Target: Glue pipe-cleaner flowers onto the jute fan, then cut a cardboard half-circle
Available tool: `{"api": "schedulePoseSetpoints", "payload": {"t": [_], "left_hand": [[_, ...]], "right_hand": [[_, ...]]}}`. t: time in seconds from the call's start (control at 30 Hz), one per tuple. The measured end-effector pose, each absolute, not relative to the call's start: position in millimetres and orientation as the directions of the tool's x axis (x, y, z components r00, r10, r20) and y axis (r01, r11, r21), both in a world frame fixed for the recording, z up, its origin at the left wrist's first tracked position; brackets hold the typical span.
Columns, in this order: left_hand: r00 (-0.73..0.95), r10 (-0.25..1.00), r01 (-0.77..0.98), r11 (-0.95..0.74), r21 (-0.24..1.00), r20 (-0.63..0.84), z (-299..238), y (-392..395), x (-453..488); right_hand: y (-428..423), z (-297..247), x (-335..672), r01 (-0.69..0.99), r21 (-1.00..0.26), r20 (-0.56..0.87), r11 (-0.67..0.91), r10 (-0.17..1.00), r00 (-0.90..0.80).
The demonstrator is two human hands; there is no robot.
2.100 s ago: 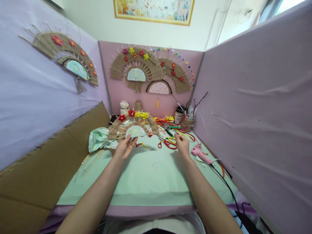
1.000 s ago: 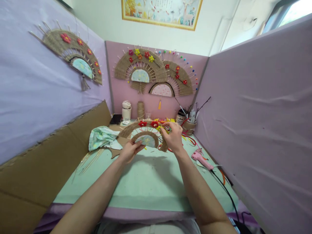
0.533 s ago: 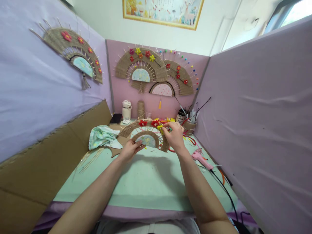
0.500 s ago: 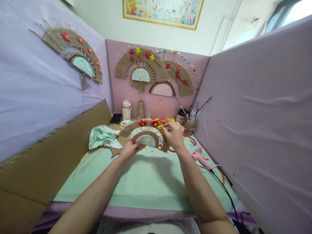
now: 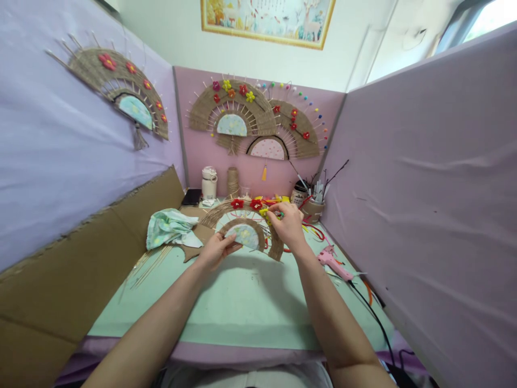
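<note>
Left hand (image 5: 217, 251) grips a fan (image 5: 244, 237) by its lower edge, thumb in front, as right hand (image 5: 287, 222) pinches a yellow flower (image 5: 264, 212) on it, thumb and forefinger closed, above the middle of the table (image 5: 238, 307).

From left, a cardboard panel (image 5: 117, 240) runs along the table's left edge, with a crumpled cloth (image 5: 172, 229) and thin sticks (image 5: 152, 267) near it; a phone (image 5: 191, 196), a bottle (image 5: 209, 186) and a twine spool (image 5: 233, 182) line the far edge from its left corner. The fan arches between the hands, tilted, two red flowers (image 5: 256, 204) on its outer band left of the yellow one. A pot (image 5: 313, 211) stands by the far right corner; a pink glue gun (image 5: 335, 264) lies near the right edge, its black cord (image 5: 375, 309) trailing toward the near right corner.
</note>
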State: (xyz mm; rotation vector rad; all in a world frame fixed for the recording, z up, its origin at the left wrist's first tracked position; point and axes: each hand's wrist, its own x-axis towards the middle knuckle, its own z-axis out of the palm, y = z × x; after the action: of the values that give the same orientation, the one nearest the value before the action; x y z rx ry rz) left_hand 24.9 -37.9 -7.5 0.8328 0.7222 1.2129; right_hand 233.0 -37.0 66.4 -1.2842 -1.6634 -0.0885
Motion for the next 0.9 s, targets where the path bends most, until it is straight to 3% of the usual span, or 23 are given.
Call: {"api": "schedulePoseSetpoints", "payload": {"t": [0.27, 0.43, 0.63, 0.8, 0.9], "left_hand": [[0.186, 0.98, -0.531, 0.166, 0.831, -0.076, -13.1, -34.2, 24.3], [0.139, 0.984, -0.562, 0.172, 0.809, -0.112, -10.3, -35.5, 25.0], [0.088, 0.981, -0.596, 0.189, 0.78, -0.17, -5.2, -35.8, 24.7], [0.11, 0.975, -0.609, 0.219, 0.762, -0.192, -2.2, -36.5, 24.4], [0.113, 0.972, -0.632, 0.229, 0.741, -0.204, -2.0, -36.6, 24.2]], "right_hand": [[-31.2, 62.3, 234.7, 0.734, -0.52, 0.711, 0.437, 0.698, 0.088], [-20.3, 55.2, 242.5, 0.56, -0.645, 0.705, 0.52, 0.687, 0.175], [-4.8, 26.9, 257.6, 0.275, -0.85, 0.519, 0.449, 0.801, 0.299], [0.3, 6.3, 265.1, 0.181, -0.912, 0.409, 0.368, 0.845, 0.344], [-0.9, -0.1, 267.7, 0.122, -0.945, 0.325, 0.302, 0.902, 0.283]]}}
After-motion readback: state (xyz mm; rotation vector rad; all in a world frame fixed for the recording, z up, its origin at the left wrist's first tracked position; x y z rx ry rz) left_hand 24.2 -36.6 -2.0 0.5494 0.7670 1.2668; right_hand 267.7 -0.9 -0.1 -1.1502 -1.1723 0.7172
